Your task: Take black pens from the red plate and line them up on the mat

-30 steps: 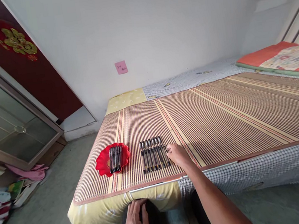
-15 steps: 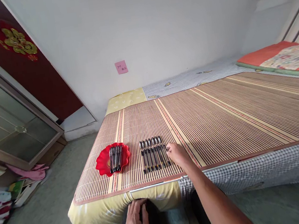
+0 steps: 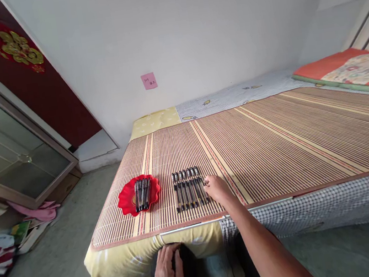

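Note:
My right hand (image 3: 217,188) is at the right end of a row of several black-capped pens (image 3: 190,195) lying side by side on the striped bamboo mat (image 3: 260,159). Its fingertips are pinched at the rightmost pen (image 3: 202,186), partly hiding its side. To the left of the row, a red wavy-edged plate (image 3: 124,204) holds a bunch of several similar pens (image 3: 142,194). My left hand (image 3: 169,275) lies over my left knee, away from the pens, fingers stretched and holding nothing.
The mat covers a bed with a yellow and checked sheet (image 3: 120,264). Folded orange bedding (image 3: 333,65) lies at the far right. A pink note (image 3: 148,81) sticks to the wall. Clothes (image 3: 3,258) and a glass-panelled door (image 3: 4,137) are at left.
The view has shifted very slightly. My right hand stays at the rightmost pen, and the pens, plate and left hand keep their places.

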Demonstrator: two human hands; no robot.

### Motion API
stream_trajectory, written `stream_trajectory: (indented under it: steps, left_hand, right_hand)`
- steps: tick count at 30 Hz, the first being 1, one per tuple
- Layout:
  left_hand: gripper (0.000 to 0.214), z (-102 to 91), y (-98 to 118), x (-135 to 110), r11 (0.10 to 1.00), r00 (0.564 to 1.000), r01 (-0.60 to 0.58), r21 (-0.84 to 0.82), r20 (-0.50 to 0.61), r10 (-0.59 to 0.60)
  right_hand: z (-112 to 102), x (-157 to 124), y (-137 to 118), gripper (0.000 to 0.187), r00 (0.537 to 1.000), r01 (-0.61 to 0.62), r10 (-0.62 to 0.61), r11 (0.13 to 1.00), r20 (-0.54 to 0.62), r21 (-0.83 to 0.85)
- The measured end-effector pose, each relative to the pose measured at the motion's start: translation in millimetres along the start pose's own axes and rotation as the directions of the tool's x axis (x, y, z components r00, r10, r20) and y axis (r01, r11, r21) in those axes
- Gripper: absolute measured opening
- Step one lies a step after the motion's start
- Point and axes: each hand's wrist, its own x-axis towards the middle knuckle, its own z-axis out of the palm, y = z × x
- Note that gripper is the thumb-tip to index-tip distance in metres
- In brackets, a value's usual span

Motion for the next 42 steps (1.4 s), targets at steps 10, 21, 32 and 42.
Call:
stream_trajectory:
  steps: [10, 21, 32, 42]
  left_hand:
    - [0.022, 0.2, -1.2, -1.0, 1.0, 1.0, -0.01, 0.017, 0.011, 0.01]
    - [0.021, 3.1, -5.0, -1.8, 0.999, 1.0, -0.015, 0.03, 0.017, 0.014]
    - [0.021, 2.2, -3.8, -1.7, 0.999, 1.0, -0.025, 0.028, 0.017, 0.024]
    - [0.022, 2.3, -6.5, -3.6, 1.0, 0.999, -0.006, 0.024, 0.037, 0.005]
  right_hand:
    - [-1.3, -0.8, -2.4, 0.021, 1.0, -0.023, 0.022, 0.999, 0.002, 0.029]
    - [1.8, 0.4, 0.3, 0.021, 1.0, -0.007, 0.007, 1.0, -0.01, 0.023]
    - [1.2, 0.4, 13.9, 0.014, 0.999, 0.054, -0.053, 0.995, -0.012, 0.087]
    - [0.4, -2.2, 17.9, 0.023, 0.999, 0.043, -0.046, 0.99, 0.025, 0.131]
